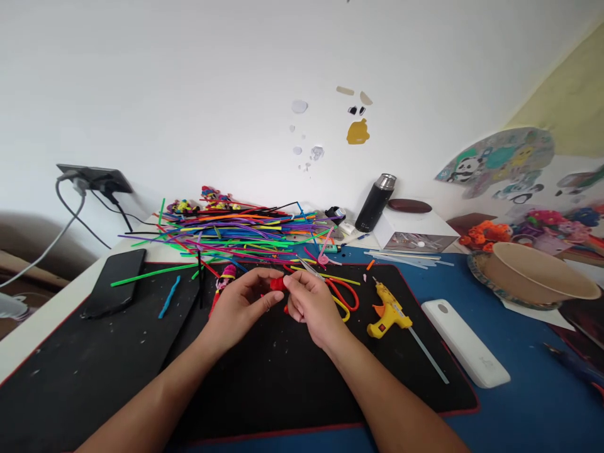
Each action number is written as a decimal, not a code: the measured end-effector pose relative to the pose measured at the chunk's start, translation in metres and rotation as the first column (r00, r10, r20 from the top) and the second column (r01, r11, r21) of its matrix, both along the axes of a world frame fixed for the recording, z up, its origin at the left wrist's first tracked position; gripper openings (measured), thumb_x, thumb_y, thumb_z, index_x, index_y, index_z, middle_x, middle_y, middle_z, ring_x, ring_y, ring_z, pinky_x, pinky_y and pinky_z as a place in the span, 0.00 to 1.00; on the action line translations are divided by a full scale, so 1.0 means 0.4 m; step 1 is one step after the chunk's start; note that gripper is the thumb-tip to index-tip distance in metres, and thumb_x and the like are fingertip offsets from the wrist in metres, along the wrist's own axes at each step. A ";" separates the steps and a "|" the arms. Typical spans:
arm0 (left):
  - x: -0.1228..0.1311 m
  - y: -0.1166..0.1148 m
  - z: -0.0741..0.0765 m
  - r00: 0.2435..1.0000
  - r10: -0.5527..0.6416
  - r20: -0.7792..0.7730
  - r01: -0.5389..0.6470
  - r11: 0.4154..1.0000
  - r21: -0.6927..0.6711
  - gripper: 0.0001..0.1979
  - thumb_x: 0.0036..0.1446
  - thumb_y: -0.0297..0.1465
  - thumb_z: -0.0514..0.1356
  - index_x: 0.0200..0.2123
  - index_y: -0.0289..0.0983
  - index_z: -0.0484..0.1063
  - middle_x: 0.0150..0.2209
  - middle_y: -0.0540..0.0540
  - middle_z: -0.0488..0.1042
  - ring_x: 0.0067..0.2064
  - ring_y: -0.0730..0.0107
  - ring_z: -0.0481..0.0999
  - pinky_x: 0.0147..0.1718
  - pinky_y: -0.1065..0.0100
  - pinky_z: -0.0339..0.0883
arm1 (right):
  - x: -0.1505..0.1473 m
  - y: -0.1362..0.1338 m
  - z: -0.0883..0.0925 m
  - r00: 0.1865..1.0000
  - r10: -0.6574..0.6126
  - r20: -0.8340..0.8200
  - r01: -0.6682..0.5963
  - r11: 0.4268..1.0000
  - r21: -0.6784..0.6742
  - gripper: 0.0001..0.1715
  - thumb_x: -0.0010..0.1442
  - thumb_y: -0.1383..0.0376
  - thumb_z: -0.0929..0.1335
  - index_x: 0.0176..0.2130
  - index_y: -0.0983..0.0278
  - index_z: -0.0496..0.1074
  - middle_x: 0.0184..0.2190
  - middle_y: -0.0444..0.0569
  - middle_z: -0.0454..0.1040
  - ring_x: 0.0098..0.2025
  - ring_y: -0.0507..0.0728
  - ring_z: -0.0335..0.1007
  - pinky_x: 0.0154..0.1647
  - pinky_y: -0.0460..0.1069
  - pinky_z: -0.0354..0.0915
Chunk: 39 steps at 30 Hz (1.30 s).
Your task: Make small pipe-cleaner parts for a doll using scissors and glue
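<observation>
Between my two hands, above the black mat (278,384), is a small red fuzzy piece (277,284), apparently coiled pipe cleaner. My left hand (243,301) pinches its left side with thumb and fingers. From the other side, the thumb and curled fingers of my right hand (312,303) grip it; parts of it are hidden by the fingers. A small pipe-cleaner figure (229,272) with a pink top lies just beyond my left hand. Scissors (346,294) with red and yellow handles lie behind my right hand.
A pile of coloured pipe cleaners (236,229) spreads along the wall. To the right are a yellow glue gun (389,311), a white power bank (465,343) and a beige bowl (542,277). A black phone (116,283) lies left. A black flask (375,204) leans at the back.
</observation>
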<state>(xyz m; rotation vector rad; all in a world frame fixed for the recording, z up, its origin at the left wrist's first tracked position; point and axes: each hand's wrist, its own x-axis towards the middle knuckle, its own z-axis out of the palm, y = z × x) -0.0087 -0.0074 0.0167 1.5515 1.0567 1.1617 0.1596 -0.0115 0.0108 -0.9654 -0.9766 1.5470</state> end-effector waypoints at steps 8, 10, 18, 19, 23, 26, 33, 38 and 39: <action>-0.004 0.007 -0.005 0.973 0.084 -0.214 -0.050 0.986 0.162 0.10 0.59 0.38 0.69 0.43 0.42 0.84 0.40 0.44 0.86 0.38 0.58 0.83 0.41 0.62 0.76 | -0.001 0.001 -0.006 1.000 0.012 -0.018 -0.012 1.000 -0.012 0.25 0.57 0.47 0.75 0.28 0.60 0.66 0.12 0.31 0.55 0.13 0.47 0.51 0.15 0.43 0.43; -0.008 0.005 -0.002 0.962 0.100 -0.254 -0.040 0.972 0.233 0.09 0.59 0.38 0.68 0.42 0.43 0.84 0.39 0.45 0.86 0.38 0.58 0.83 0.40 0.63 0.75 | 0.000 0.000 -0.006 0.999 0.036 0.009 -0.036 0.999 0.010 0.25 0.57 0.47 0.75 0.28 0.61 0.66 0.11 0.32 0.56 0.13 0.47 0.51 0.15 0.43 0.43; -0.016 0.000 0.001 0.923 0.134 -0.361 -0.012 0.947 0.320 0.11 0.61 0.40 0.65 0.42 0.43 0.85 0.37 0.44 0.86 0.36 0.59 0.83 0.40 0.65 0.75 | 0.003 -0.003 -0.003 0.997 0.045 0.057 -0.048 0.997 0.053 0.24 0.60 0.47 0.74 0.28 0.60 0.66 0.12 0.32 0.56 0.13 0.48 0.53 0.16 0.44 0.47; -0.016 0.001 0.000 0.925 0.136 -0.355 -0.016 0.947 0.320 0.10 0.61 0.40 0.65 0.41 0.43 0.85 0.36 0.45 0.86 0.36 0.59 0.83 0.39 0.65 0.75 | 0.002 -0.002 -0.003 0.997 0.051 0.056 -0.054 0.998 0.045 0.25 0.60 0.47 0.74 0.28 0.60 0.65 0.12 0.32 0.55 0.13 0.47 0.53 0.16 0.44 0.46; -0.010 -0.001 0.003 0.943 0.137 -0.305 -0.041 0.952 0.303 0.09 0.60 0.38 0.67 0.40 0.43 0.85 0.37 0.45 0.86 0.36 0.59 0.83 0.40 0.65 0.75 | 0.004 -0.001 -0.005 0.996 0.063 0.065 -0.066 0.997 0.047 0.24 0.59 0.47 0.74 0.29 0.60 0.67 0.12 0.32 0.57 0.13 0.48 0.54 0.16 0.44 0.46; -0.006 -0.003 0.007 0.961 0.102 -0.259 -0.045 0.975 0.217 0.09 0.60 0.40 0.67 0.39 0.42 0.85 0.35 0.45 0.86 0.35 0.60 0.82 0.38 0.65 0.74 | 0.008 -0.003 -0.003 0.996 0.081 0.039 -0.082 0.996 0.038 0.24 0.61 0.47 0.74 0.28 0.60 0.66 0.12 0.34 0.59 0.14 0.48 0.55 0.16 0.44 0.46; -0.010 0.011 -0.003 0.994 0.106 0.028 -0.106 0.994 -0.001 0.17 0.65 0.46 0.64 0.33 0.38 0.79 0.28 0.48 0.80 0.31 0.65 0.79 0.36 0.66 0.72 | 0.020 0.002 0.003 0.992 0.079 0.102 -0.082 0.996 0.031 0.26 0.60 0.42 0.72 0.35 0.62 0.73 0.15 0.36 0.64 0.15 0.49 0.56 0.16 0.44 0.47; -0.010 0.011 -0.001 0.992 0.115 0.050 -0.114 0.993 -0.019 0.15 0.63 0.45 0.66 0.35 0.38 0.78 0.27 0.49 0.78 0.30 0.66 0.77 0.35 0.67 0.71 | 0.019 0.001 0.010 0.983 0.020 0.185 -0.038 0.995 0.094 0.24 0.61 0.44 0.72 0.38 0.61 0.72 0.16 0.36 0.65 0.16 0.49 0.57 0.18 0.44 0.51; -0.008 0.010 0.001 0.992 0.114 0.053 -0.113 0.993 -0.023 0.16 0.63 0.45 0.66 0.35 0.38 0.78 0.27 0.50 0.78 0.30 0.66 0.77 0.35 0.67 0.71 | 0.019 0.000 0.011 0.981 0.020 0.193 -0.041 0.993 0.107 0.23 0.62 0.44 0.72 0.38 0.61 0.72 0.17 0.36 0.65 0.17 0.49 0.57 0.18 0.44 0.52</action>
